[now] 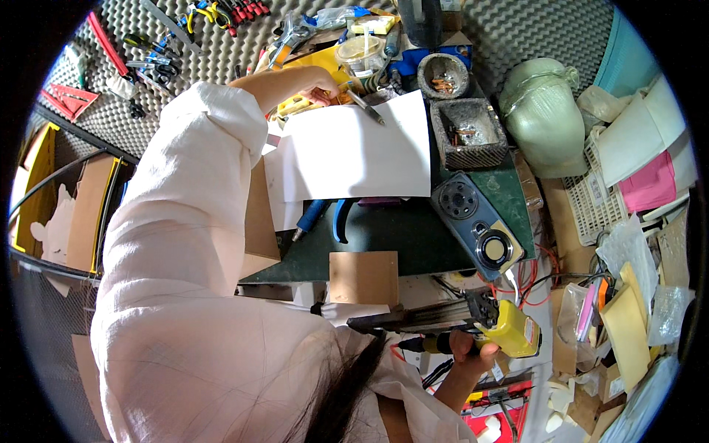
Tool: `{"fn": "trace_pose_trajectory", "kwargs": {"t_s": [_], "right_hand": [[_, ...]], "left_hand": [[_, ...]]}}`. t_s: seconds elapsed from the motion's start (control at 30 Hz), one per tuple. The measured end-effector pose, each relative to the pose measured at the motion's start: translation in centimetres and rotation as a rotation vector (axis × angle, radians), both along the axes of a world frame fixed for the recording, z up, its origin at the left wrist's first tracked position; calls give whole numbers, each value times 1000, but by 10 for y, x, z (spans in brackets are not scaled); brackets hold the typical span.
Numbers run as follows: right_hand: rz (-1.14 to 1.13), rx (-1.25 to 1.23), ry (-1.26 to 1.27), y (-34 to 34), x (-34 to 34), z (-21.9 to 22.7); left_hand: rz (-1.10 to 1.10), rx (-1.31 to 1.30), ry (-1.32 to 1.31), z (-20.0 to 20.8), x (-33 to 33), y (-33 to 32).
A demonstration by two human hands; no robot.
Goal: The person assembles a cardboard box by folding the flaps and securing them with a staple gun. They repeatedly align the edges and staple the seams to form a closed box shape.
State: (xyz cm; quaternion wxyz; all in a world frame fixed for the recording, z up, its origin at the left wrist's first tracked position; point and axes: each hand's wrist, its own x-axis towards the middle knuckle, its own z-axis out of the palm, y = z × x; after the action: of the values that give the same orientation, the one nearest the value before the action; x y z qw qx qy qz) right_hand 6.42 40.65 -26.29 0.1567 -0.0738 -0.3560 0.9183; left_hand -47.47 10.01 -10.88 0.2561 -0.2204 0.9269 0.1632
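My left hand (319,87) reaches across the bench to the yellow tray (323,57). Its fingers are curled down among small items there, and what they hold, if anything, is hidden. Just right of them a metal pen-shaped tool (366,108) lies across the top edge of a white paper sheet (354,155). Low on the right, my right hand (470,351) is closed round the black part of a yellow-and-black tool (515,330), whose exact kind I cannot make out. A long dark bar (413,318) runs leftward beside that tool.
Right of the paper stand a round stone pot (443,76) and a square stone tray (468,133) with small brown bits. A grey-blue device (476,223) with a white cable lies nearer. A blue-handled tool (312,218) and cardboard piece (363,277) are at the front edge.
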Motion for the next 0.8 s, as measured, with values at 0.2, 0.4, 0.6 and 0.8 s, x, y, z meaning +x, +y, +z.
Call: {"fn": "trace_pose_trajectory", "kwargs": {"t_s": [0.2, 0.4, 0.6, 0.8], "right_hand": [[-66, 45, -5, -2, 1, -10], [-65, 46, 69, -2, 5, -23], [204, 40, 216, -7, -22, 56], [149, 24, 181, -24, -17, 63]], "left_hand": [[-21, 62, -35, -4, -9, -16], [-60, -25, 58, 8, 5, -12], [-254, -63, 202, 90, 40, 20], [-300, -23, 189, 62, 25, 15]]}}
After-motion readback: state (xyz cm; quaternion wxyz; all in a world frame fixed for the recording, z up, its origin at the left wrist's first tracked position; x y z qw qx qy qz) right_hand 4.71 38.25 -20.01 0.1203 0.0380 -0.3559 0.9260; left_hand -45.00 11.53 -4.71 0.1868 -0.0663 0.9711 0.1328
